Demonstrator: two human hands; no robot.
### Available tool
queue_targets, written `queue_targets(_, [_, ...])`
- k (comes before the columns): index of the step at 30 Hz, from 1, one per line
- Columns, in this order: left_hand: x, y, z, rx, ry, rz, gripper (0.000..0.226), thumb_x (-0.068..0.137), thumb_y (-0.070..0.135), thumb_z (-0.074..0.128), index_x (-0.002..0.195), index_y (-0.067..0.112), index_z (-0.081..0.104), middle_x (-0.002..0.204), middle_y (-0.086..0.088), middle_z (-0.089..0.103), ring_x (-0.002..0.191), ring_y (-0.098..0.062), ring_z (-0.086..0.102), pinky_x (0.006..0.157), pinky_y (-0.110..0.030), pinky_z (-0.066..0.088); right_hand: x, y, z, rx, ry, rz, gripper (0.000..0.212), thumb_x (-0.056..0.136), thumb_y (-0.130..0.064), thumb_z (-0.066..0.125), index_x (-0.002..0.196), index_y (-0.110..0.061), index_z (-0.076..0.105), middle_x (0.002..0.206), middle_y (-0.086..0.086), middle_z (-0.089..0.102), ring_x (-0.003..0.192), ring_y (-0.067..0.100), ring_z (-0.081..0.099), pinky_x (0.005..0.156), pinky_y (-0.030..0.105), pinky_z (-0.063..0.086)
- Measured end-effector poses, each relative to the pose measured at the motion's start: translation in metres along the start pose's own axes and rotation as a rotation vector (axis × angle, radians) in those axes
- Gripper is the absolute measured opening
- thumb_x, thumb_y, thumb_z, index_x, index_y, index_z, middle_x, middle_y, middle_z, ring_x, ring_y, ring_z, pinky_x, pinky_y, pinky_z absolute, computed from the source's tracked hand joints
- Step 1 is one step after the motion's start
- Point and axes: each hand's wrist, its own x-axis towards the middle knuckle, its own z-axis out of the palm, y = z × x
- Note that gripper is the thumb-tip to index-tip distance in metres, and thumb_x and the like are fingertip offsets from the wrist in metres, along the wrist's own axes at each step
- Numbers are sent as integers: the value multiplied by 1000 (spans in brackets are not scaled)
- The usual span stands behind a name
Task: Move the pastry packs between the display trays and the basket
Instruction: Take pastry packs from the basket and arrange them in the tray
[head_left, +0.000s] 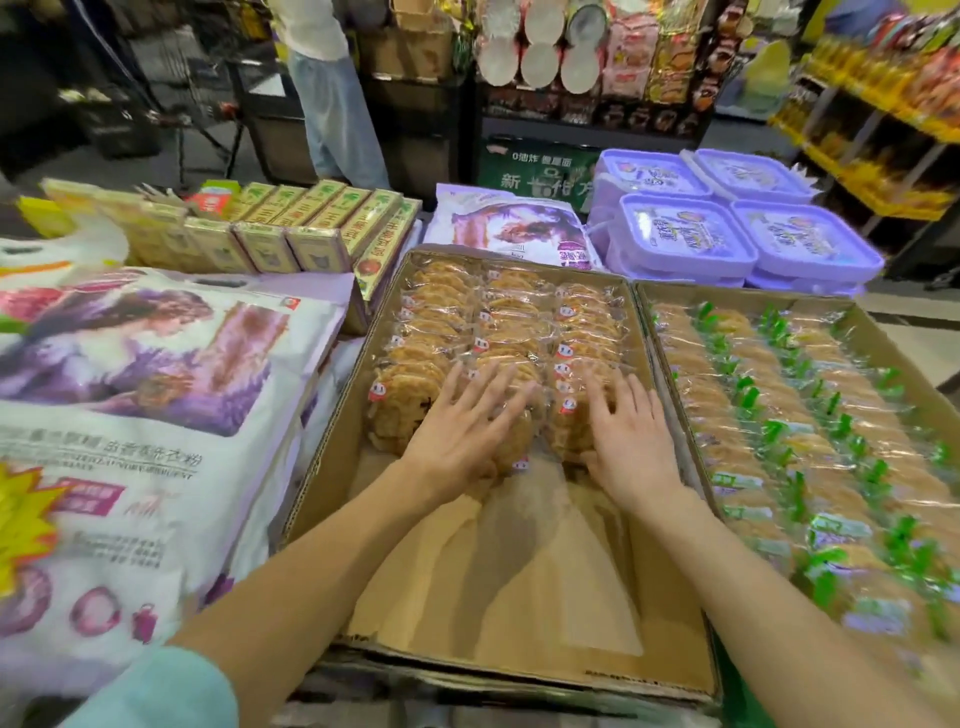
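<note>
Both flat hands, left (462, 421) and right (626, 436), press pastry packs (498, 332) in cardboard tray (519, 623), shop shelves (872, 130) behind.

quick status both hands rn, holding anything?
Left hand: open, fingers spread, resting on the pastry packs in the cardboard tray.
Right hand: open, fingers spread on the same packs; nothing lifted.
</note>
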Motion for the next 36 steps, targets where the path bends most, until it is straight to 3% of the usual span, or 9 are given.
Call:
queue_targets(4, [-53, 13, -40, -105, 151, -125, 97, 92, 46, 64, 162, 23, 1, 169, -10, 3, 156, -28, 0, 122, -49, -6, -52, -6, -26, 217, 155, -32, 83, 90, -32, 68, 157, -12, 24, 157, 23, 32, 145, 41, 30, 121, 51, 26])
queue_targets(6, [-104, 15, -65, -166, 248, -288, 91, 93, 48, 59, 161, 24, 3, 166, -9, 20, 153, -27, 16, 122, -45, 6, -74, -23, -42, 323, 203, -135, 71, 91, -32, 67, 151, -9, 38, 152, 21, 40, 140, 40, 36, 116, 52, 34])
queue_targets(9, [-211, 22, -90, -172, 355, -530, 80, 88, 45, 58, 155, 15, 27, 148, -11, 46, 132, -27, 39, 110, -41, 26, -109, -77, -59, 431, 159, -365, 61, 95, -38, 64, 147, -12, 45, 153, 16, 39, 142, 36, 33, 117, 51, 31])
queue_targets(13, [-380, 43, -103, -77, 244, -873, 74, 88, 40, 67, 149, 9, 38, 139, -17, 53, 123, -34, 48, 103, -47, 41, -171, -184, -54, 595, 222, -741, 46, 93, -33, 69, 131, -8, 60, 137, 23, 52, 128, 38, 43, 105, 50, 41])
queue_targets(16, [-499, 77, -110, -9, 101, -1144, 74, 89, 39, 72, 149, 10, 40, 137, -16, 54, 121, -37, 53, 100, -47, 45, -226, -272, -44, 638, 195, -1021, 49, 91, -43, 57, 125, -7, 60, 127, 24, 57, 116, 40, 49, 93, 50, 48])
queue_targets(22, [-679, 142, -92, -80, -14, -1576, 72, 87, 37, 75, 148, 15, 41, 134, -14, 59, 119, -36, 57, 97, -47, 48, -324, -417, 8, 489, -50, -1372, 55, 93, -43, 65, 137, -11, 56, 140, 19, 53, 131, 36, 47, 108, 47, 42])
queue_targets(27, [-791, 135, -15, -296, -83, -1765, 66, 97, 44, 60, 151, 12, 40, 143, -15, 53, 128, -36, 51, 105, -48, 43, -377, -540, 94, 241, -283, -1399, 62, 95, -48, 62, 144, -12, 51, 149, 16, 48, 137, 35, 43, 111, 45, 39])
queue_targets(32, [-839, 81, 88, -688, -160, -1747, 69, 100, 46, 54, 156, 14, 29, 151, -8, 43, 138, -28, 41, 114, -41, 37, -392, -627, 191, -10, -544, -1235, 72, 98, -62, 46, 152, -16, 38, 158, 14, 37, 147, 31, 30, 117, 42, 31])
queue_targets(36, [-840, 48, 195, -915, -225, -1688, 66, 102, 45, 51, 157, 19, 25, 153, -3, 39, 139, -24, 40, 112, -37, 38, -379, -672, 277, -94, -668, -1079, 75, 98, -63, 46, 156, -19, 29, 163, 9, 28, 151, 28, 22, 119, 41, 29])
